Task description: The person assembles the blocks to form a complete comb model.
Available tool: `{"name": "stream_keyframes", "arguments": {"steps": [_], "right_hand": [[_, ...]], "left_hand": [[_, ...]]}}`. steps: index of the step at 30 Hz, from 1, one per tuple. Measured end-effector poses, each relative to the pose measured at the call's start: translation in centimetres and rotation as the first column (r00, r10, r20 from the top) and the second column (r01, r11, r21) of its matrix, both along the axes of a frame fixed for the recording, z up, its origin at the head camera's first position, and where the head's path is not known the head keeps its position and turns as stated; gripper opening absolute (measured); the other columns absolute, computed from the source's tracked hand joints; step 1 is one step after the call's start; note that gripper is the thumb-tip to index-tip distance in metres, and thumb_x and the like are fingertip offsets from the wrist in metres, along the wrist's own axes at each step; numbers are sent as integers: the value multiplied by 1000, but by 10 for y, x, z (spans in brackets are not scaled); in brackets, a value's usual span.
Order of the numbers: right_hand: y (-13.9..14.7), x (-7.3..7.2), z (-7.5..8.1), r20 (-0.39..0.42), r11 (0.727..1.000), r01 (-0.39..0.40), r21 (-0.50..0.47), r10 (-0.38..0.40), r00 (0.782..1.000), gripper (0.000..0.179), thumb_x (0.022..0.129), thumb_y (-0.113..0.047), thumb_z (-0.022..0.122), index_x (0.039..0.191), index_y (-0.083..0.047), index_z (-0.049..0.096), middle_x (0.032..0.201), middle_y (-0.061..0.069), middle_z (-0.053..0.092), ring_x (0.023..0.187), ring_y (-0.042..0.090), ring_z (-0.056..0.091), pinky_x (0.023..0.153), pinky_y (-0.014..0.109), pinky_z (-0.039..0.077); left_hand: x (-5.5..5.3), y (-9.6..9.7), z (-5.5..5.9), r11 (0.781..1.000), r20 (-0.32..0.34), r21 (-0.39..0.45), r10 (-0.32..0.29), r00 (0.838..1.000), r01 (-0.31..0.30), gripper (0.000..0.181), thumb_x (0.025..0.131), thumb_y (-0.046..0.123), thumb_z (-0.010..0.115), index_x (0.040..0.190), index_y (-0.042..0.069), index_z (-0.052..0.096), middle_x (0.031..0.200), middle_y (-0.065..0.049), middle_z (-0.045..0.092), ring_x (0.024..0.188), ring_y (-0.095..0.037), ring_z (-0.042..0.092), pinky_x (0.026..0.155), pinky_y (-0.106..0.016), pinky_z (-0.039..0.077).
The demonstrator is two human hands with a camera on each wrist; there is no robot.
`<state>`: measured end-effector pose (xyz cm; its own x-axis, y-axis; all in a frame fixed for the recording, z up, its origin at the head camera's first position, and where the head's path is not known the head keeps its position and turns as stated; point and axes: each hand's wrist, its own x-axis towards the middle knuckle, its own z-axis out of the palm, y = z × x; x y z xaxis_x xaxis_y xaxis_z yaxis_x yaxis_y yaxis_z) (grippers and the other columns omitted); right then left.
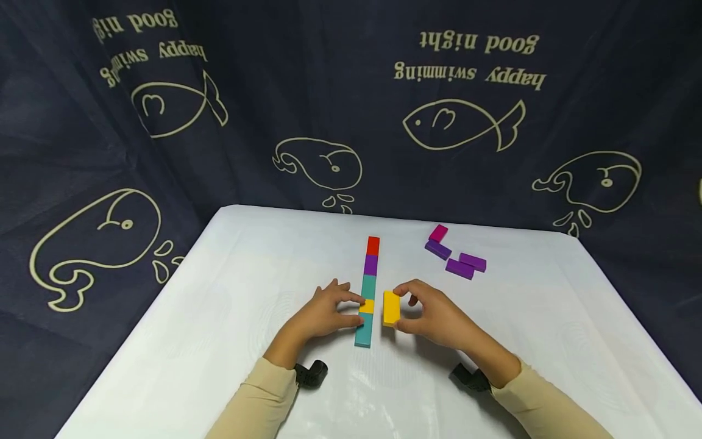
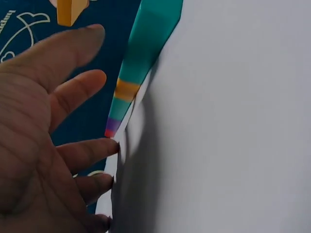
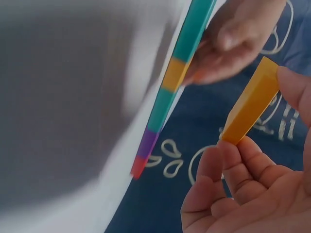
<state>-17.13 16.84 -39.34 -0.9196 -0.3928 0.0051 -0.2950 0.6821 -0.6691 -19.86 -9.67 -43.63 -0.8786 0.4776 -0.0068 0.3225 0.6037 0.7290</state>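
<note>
A straight row of blocks runs away from me on the white table, in both wrist views too. From far to near it goes red block (image 1: 373, 246), purple block (image 1: 370, 264), teal block (image 1: 368, 285), yellow block (image 1: 366, 306) and a second teal block (image 1: 364, 331). At the row's left edge is my left hand (image 1: 325, 312), its fingers spread, as the left wrist view (image 2: 43, 126) shows; whether its fingertips touch the row I cannot tell. Just right of the row, my right hand (image 1: 436, 314) pinches another yellow block (image 1: 392, 306) by its two ends, between thumb and fingers (image 3: 233, 155).
Farther back on the right lie a pink block (image 1: 439, 232) and several purple blocks (image 1: 459, 269). A dark curtain with fish drawings (image 1: 351, 110) hangs behind the table (image 1: 219, 268). Black wrist cameras (image 1: 312, 374) stick out by both wrists.
</note>
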Motion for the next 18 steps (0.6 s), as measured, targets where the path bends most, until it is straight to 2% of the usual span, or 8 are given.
{"name": "stream_keyframes", "arguments": {"steps": [3, 8, 18], "right_hand": [[-7, 10, 0, 16, 999, -41, -8, 41, 999, 50, 78, -26, 84, 123, -23, 61, 118, -10, 60, 101, 20, 56, 74, 33, 51], [-15, 22, -5, 39, 993, -120, -1, 120, 992, 51, 78, -29, 84, 122, -24, 60, 118, -11, 60, 102, 17, 55, 84, 38, 50], [-26, 35, -19, 44, 965, -256, 50, 254, 966, 48, 80, -34, 82, 120, -19, 61, 114, -11, 60, 99, 14, 56, 95, 39, 50]], "left_hand": [[2, 4, -3, 1000, -36, 1, 15, 999, -15, 36, 85, 33, 78, 119, 22, 73, 149, -19, 46, 147, -43, 19, 113, -69, 2], [2, 6, -8, 1000, -91, -10, 5, 996, -6, 33, 86, 31, 77, 117, 21, 74, 148, -16, 47, 146, -42, 21, 112, -70, 1], [4, 3, -13, 1000, -110, -18, -2, 994, 0, 33, 85, 30, 78, 117, 22, 74, 148, -14, 47, 147, -40, 20, 114, -67, 0]]}}
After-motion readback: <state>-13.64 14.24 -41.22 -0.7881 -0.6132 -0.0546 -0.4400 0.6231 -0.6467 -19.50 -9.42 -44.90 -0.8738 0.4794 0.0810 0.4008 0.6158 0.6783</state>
